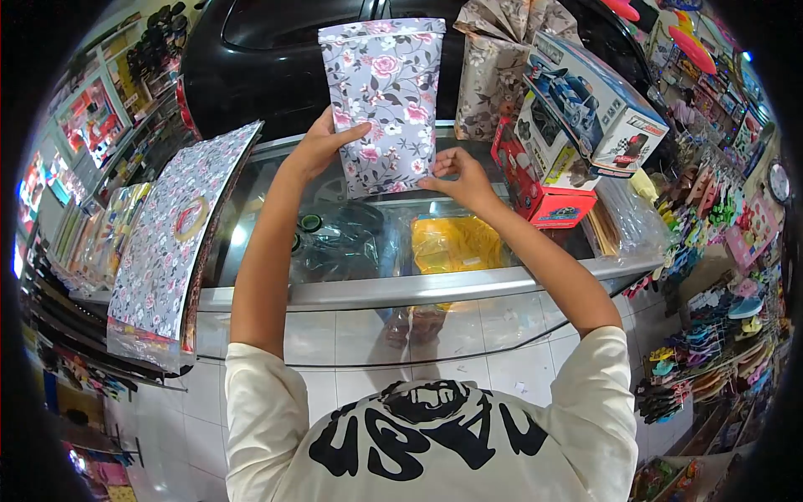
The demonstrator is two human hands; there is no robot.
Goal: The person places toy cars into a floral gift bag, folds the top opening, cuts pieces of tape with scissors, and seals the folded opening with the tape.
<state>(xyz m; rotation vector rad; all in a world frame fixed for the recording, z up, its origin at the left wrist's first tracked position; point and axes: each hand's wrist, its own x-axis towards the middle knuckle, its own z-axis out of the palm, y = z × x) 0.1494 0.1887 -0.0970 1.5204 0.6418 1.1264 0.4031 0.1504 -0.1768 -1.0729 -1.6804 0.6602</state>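
Observation:
A grey floral paper packet (385,100) with pink flowers stands upright above the glass counter, its top edge folded over. My left hand (322,140) grips its left side, the thumb lying across the front and the fingers hidden behind. At the lower right corner, my right hand (460,177) pinches the packet's edge between thumb and forefinger, the other fingers curled. Flat sheets of the same floral paper (171,226) lie at the left, with a roll of tape (191,219) on top.
Boxed toy cars (577,105) are stacked on the counter's right, beside a floral wrapped parcel (493,79). Clear plastic sheets (627,219) lie at its right end. The metal counter edge (401,289) runs in front of me. A black car (259,75) stands behind.

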